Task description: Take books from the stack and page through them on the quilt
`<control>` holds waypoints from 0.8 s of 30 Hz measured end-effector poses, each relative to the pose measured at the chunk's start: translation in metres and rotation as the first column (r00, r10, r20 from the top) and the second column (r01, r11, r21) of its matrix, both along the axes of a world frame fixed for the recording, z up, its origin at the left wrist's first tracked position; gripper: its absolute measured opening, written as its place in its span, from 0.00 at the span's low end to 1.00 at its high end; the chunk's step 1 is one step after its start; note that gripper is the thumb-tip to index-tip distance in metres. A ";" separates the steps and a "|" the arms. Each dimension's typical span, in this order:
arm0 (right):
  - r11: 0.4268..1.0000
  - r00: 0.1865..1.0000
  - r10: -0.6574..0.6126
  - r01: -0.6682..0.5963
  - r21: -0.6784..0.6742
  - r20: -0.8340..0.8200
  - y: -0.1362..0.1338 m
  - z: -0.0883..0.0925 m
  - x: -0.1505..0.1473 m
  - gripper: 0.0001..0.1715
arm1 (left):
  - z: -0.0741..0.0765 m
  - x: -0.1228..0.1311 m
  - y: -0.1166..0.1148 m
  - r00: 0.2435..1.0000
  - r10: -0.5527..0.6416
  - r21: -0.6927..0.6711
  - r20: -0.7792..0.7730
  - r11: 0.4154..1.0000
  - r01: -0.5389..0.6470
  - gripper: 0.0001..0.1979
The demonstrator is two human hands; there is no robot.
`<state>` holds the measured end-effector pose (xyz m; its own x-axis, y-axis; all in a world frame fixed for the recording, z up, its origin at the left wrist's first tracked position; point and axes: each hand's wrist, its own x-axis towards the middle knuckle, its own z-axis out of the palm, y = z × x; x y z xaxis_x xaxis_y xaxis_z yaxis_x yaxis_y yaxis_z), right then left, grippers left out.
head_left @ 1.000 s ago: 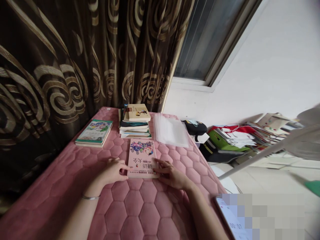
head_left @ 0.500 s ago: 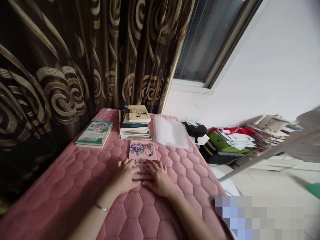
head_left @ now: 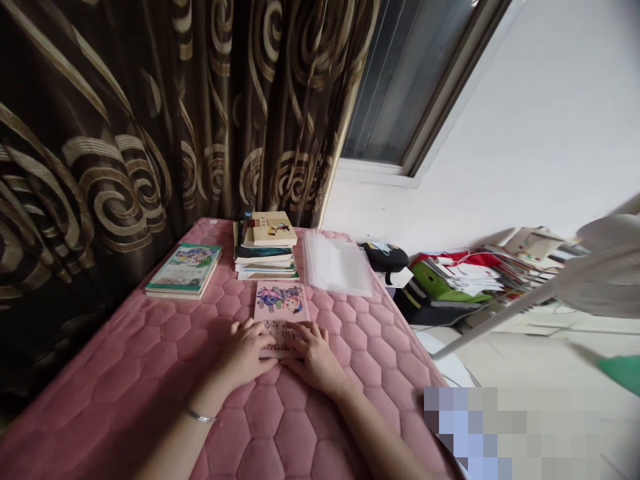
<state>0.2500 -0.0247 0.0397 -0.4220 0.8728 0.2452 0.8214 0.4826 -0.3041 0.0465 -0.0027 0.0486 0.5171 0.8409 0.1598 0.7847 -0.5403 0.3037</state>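
Observation:
A pink paperback book with a cartoon cover lies flat on the pink quilted table in front of me. My left hand rests on its near left corner, fingers stretched flat over the cover. My right hand lies on the near right corner in the same way, fingers flat on the cover. The two hands almost touch at the book's near edge. A thin bracelet circles my left wrist.
A green-edged book lies at the left, a stack of books behind the pink one, and clear plastic sleeves to its right. A dark patterned curtain hangs behind. Cluttered papers and bags sit beyond the table's right edge.
Both hands slid from the book's side edges onto its near end and now lie flat on the cover. The book has stayed where it was.

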 end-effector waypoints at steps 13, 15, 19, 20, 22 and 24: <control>0.984 0.994 0.057 -0.072 -0.161 -0.095 0.008 0.014 0.042 0.19 | 0.015 -0.034 0.012 0.999 -0.026 -0.167 -0.034 0.986 0.020 0.17; 0.980 0.992 0.059 -0.079 -0.182 -0.113 0.009 0.014 0.047 0.19 | 0.018 -0.036 0.012 0.999 -0.029 -0.183 -0.044 0.983 0.021 0.16; 0.962 0.989 0.077 -0.107 -0.252 -0.128 0.013 0.011 0.057 0.21 | 0.020 -0.040 0.014 0.997 -0.042 -0.207 -0.066 0.978 0.028 0.15; 0.958 0.988 0.085 -0.117 -0.261 -0.131 0.013 0.010 0.059 0.22 | 0.018 -0.041 0.015 0.997 -0.050 -0.207 -0.062 0.978 0.036 0.15; 0.955 0.984 0.106 -0.141 -0.261 -0.143 0.015 0.008 0.062 0.21 | 0.013 -0.042 0.017 0.997 -0.060 -0.198 -0.050 0.979 0.049 0.15; 0.956 0.980 0.123 -0.159 -0.247 -0.157 0.016 0.006 0.066 0.21 | 0.009 -0.044 0.019 0.997 -0.065 -0.193 -0.043 0.980 0.055 0.16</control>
<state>0.3156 -0.0084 0.0453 -0.5230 0.8481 0.0853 0.6917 0.4808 -0.5389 0.0027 0.0164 0.0571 0.5706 0.8207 -0.0282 0.7692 -0.5221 0.3685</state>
